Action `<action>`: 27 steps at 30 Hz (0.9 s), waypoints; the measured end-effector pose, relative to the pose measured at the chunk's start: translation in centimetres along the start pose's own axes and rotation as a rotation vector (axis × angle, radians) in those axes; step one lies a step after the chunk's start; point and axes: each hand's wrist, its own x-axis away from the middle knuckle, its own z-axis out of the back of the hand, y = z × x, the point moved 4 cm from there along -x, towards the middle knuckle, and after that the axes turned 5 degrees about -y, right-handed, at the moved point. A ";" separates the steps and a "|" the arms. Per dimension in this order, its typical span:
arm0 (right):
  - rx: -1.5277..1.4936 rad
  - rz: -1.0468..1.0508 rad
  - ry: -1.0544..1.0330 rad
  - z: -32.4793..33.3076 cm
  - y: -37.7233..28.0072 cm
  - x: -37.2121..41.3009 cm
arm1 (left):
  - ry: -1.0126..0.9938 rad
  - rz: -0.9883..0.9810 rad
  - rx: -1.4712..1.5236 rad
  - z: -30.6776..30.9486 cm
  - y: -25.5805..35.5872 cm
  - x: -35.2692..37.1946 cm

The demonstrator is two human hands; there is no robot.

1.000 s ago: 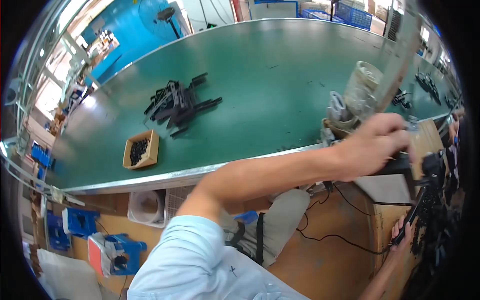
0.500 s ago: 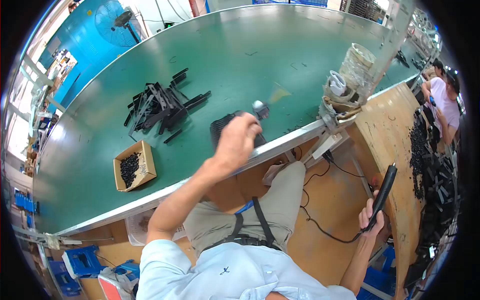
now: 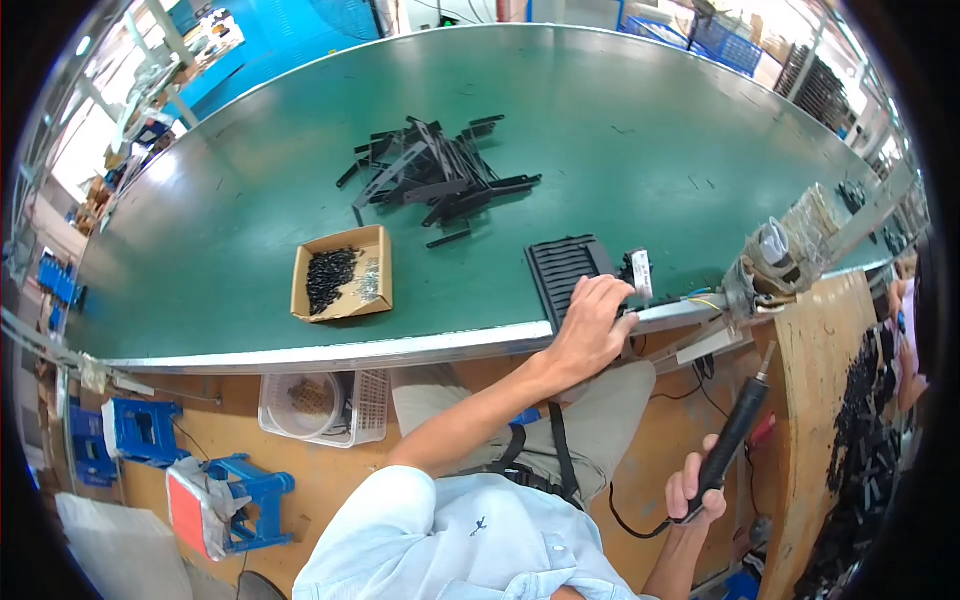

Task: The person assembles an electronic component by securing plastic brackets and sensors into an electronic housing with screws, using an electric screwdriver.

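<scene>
At the near edge of the green table lies a black ribbed plate (image 3: 565, 270). My left hand (image 3: 592, 325) rests over its near right corner, fingers curled and drawn together; what they pinch, if anything, is hidden. Just beyond those fingertips stands a small dark block with a white label (image 3: 641, 273). Off the table to the right, my right hand (image 3: 697, 488) grips a black corded electric screwdriver (image 3: 735, 430), its thin bit pointing up and away from me.
Several black flat strips (image 3: 435, 175) are heaped on the table (image 3: 560, 100). A cardboard box (image 3: 385, 285) holds black and silvery screws. Right of me, a wooden board (image 3: 810, 400) borders a dark pile of parts (image 3: 865, 480). Blue stools (image 3: 265, 500) and a white basket (image 3: 372, 410) sit below.
The view has swung left, so the table's things sit farther right in the picture. My left hand stays at the ribbed plate, and my right hand still holds the screwdriver.
</scene>
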 end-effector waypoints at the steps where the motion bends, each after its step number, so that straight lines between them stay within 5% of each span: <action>1: -0.052 0.027 -0.040 -0.4 0.1 -0.6 | 0.012 -0.071 -0.055 2.1 0.3 0.2; 8: 0.456 -0.248 0.226 0.9 4.2 -1.5 | 0.155 -0.155 -0.565 21.1 -1.9 -2.1; 12: 0.508 -0.446 0.283 1.9 8.0 -0.9 | 0.188 0.226 -0.746 31.6 -12.0 -5.8; 17: 0.477 -0.557 0.321 1.2 9.5 -0.9 | -0.118 0.522 -0.916 31.9 -18.4 -8.0; 20: 0.470 -0.599 0.346 0.8 9.8 -1.1 | -0.153 0.459 -0.851 32.5 -23.3 -8.3; 24: 0.480 -0.642 0.375 1.1 9.7 -0.6 | 0.120 0.183 -0.695 35.6 -21.9 -8.6; 27: 0.486 -0.654 0.355 1.2 9.5 -0.3 | 0.315 0.390 -0.447 37.1 -14.4 -9.0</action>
